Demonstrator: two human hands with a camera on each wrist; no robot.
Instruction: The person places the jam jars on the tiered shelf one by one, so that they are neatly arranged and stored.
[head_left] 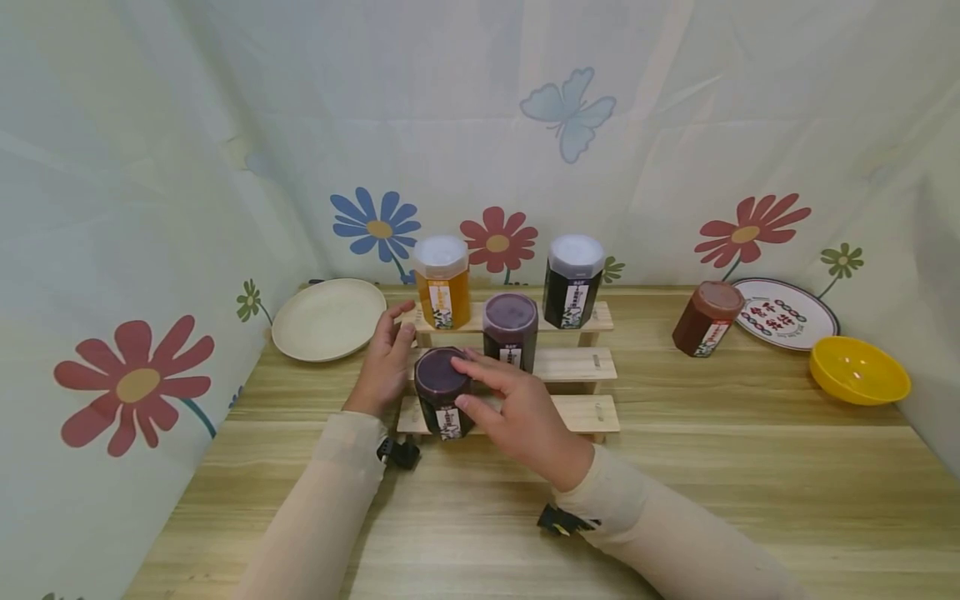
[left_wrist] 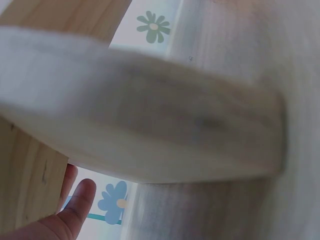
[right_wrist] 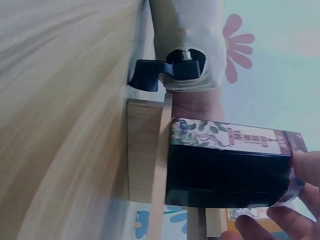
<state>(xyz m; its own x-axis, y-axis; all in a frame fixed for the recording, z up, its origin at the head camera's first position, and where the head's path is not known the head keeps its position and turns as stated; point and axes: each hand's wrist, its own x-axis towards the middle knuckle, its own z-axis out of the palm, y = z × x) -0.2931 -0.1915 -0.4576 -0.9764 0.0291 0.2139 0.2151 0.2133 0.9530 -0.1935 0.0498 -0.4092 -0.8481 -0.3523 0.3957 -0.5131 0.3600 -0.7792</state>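
Observation:
A dark jar with a purple lid and printed label stands at the left of the lowest step of a small wooden rack. My right hand holds it at the lid, thumb and fingers on different sides of the rim in the right wrist view, where the jar's base meets the board. At the rack's left end is my left hand, fingers loosely bent and holding nothing. Another purple-lidded jar sits on the middle step. On the top step are an amber jar and a white-lidded dark jar.
To the right, a reddish-brown jar stands by a patterned plate and a yellow bowl. A cream plate lies at the back left. Fabric walls with printed flowers enclose the table.

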